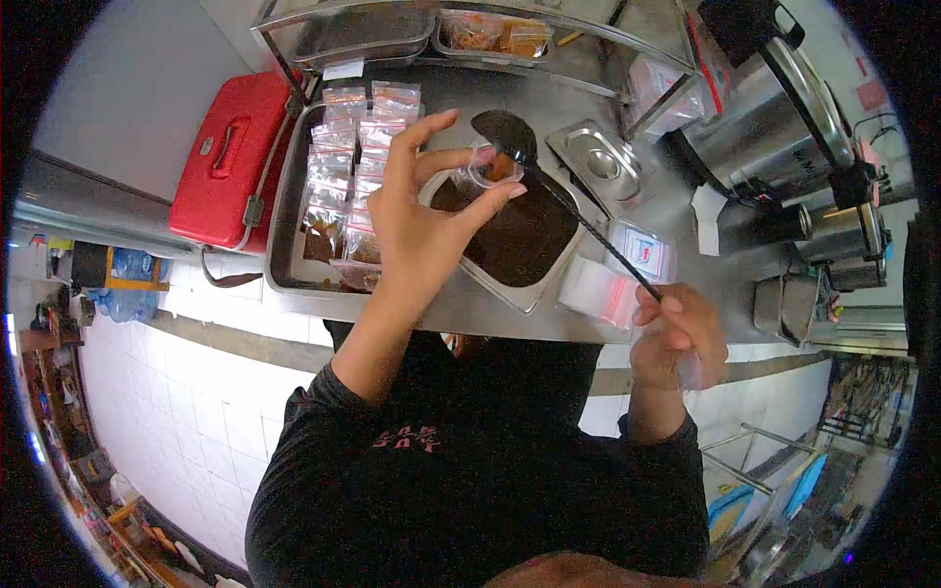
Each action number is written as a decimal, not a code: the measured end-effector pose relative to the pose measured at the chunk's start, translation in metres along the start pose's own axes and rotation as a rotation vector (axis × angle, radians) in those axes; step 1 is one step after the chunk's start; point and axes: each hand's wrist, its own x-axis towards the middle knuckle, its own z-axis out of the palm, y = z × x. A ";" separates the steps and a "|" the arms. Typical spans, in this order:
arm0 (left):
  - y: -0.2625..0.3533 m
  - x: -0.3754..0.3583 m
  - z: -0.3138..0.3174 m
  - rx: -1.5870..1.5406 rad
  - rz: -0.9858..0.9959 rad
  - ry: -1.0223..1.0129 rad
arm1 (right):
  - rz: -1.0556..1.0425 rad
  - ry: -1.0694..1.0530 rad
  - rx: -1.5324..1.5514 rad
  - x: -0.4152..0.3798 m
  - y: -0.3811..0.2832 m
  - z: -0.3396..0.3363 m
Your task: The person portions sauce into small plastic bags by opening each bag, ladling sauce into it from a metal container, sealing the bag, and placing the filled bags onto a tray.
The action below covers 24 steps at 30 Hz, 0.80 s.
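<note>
Over the rectangular metal pan of dark brown contents [527, 307] (perhaps to catch drips), the left hand [421, 201] pinches a small clear plastic bag [482, 174], thumb and finger spread around its mouth; the right hand [683, 331] curls closed around the long black ladle [588, 223].
</note>
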 end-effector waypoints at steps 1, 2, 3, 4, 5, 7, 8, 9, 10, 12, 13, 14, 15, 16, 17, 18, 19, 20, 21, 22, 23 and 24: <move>0.000 0.000 0.001 -0.009 -0.004 -0.004 | 0.069 0.027 0.029 -0.002 -0.001 0.000; -0.001 0.000 0.002 -0.009 -0.004 -0.008 | 0.138 0.054 0.057 -0.004 -0.001 0.001; -0.002 0.000 0.002 0.010 0.022 -0.006 | 0.139 0.056 0.056 -0.006 0.000 0.003; -0.002 0.000 0.003 0.030 0.048 -0.004 | 0.233 0.150 0.137 -0.008 0.001 0.008; -0.004 0.000 0.004 0.031 0.049 -0.006 | 0.327 0.244 0.219 -0.009 0.001 0.010; -0.007 -0.001 0.004 0.015 0.066 0.013 | 0.438 0.352 0.333 -0.008 0.003 0.011; -0.008 -0.001 0.004 0.016 0.066 0.012 | 0.495 0.404 0.390 -0.007 0.005 0.013; -0.008 -0.002 0.003 0.018 0.046 -0.011 | 0.549 0.460 0.448 -0.006 0.007 0.014; -0.010 -0.002 0.001 0.021 0.027 -0.033 | 0.647 0.597 0.486 -0.005 0.010 0.017; -0.016 -0.004 -0.002 -0.113 -0.055 -0.073 | 0.745 0.739 0.523 -0.011 0.017 0.021; -0.017 -0.003 -0.002 -0.249 -0.139 -0.112 | 0.813 0.633 0.451 -0.021 0.024 0.023; -0.014 -0.004 -0.003 -0.248 -0.138 -0.113 | 0.878 0.522 0.379 -0.026 0.028 0.024; -0.006 -0.004 -0.004 -0.430 -0.276 -0.125 | 0.968 0.442 0.436 -0.018 0.021 0.027; 0.000 -0.006 -0.003 -0.611 -0.415 -0.139 | 0.972 0.446 0.433 -0.011 0.014 0.031; 0.004 -0.008 -0.001 -0.613 -0.419 -0.146 | 0.980 0.354 0.469 -0.004 0.007 0.034; 0.007 -0.011 0.001 -0.678 -0.453 -0.178 | 0.986 0.312 0.483 -0.002 0.004 0.040; 0.010 -0.014 0.005 -0.744 -0.487 -0.210 | 0.991 0.270 0.497 0.001 0.001 0.045; 0.012 -0.018 0.009 -0.747 -0.489 -0.218 | 0.793 0.162 0.347 0.003 0.001 0.052; 0.015 -0.023 0.014 -0.772 -0.474 -0.251 | 0.694 0.106 0.270 0.005 0.001 0.057; 0.018 -0.027 0.018 -0.797 -0.458 -0.285 | 0.592 0.061 0.194 0.007 0.001 0.063; 0.021 -0.030 0.020 -0.825 -0.468 -0.314 | 0.552 0.073 0.210 0.010 0.001 0.068; 0.024 -0.032 0.020 -0.825 -0.464 -0.316 | 0.510 0.082 0.228 0.011 0.001 0.071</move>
